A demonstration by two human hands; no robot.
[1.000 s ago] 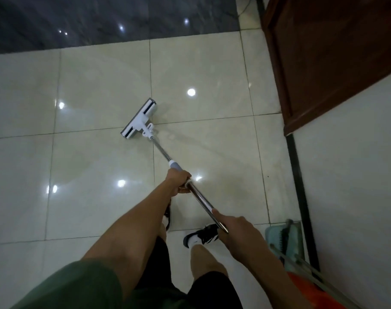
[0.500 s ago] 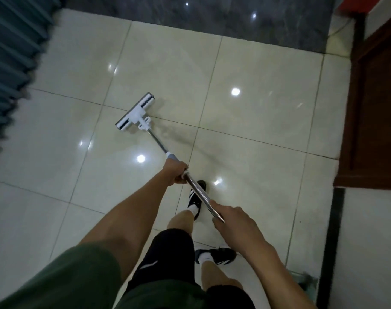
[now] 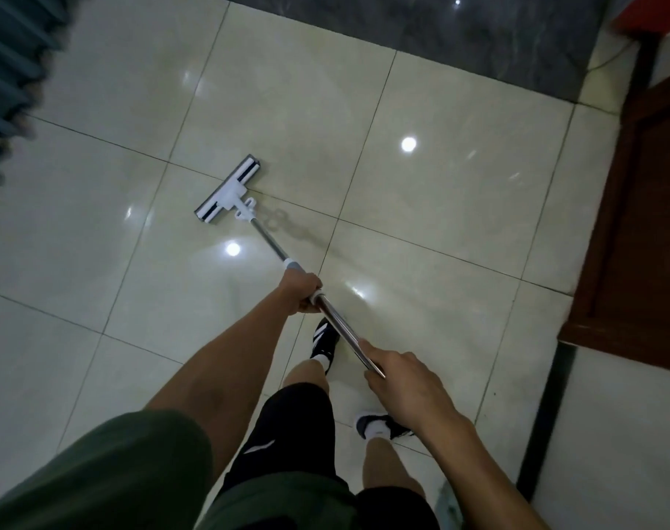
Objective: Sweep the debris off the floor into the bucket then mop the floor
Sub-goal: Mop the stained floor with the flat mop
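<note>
A flat mop with a white head (image 3: 228,190) lies on the glossy cream floor tiles (image 3: 440,208), slanted across a tile joint. Its metal handle (image 3: 341,328) runs back toward me. My left hand (image 3: 302,292) grips the handle just behind the grey collar. My right hand (image 3: 406,380) grips the handle's upper end. No debris or bucket shows in this view.
A brown wooden door (image 3: 639,239) stands at the right, with a white wall (image 3: 623,434) and black skirting (image 3: 547,415) below it. Dark marble flooring (image 3: 478,36) runs along the top. A blue-grey ribbed shutter (image 3: 8,70) is at the top left. My feet (image 3: 323,338) stand under the handle.
My view has swung left, so the door moved to the right edge and the green dustpan and orange item at the bottom right left the frame. Both hands keep their grip on the mop.
</note>
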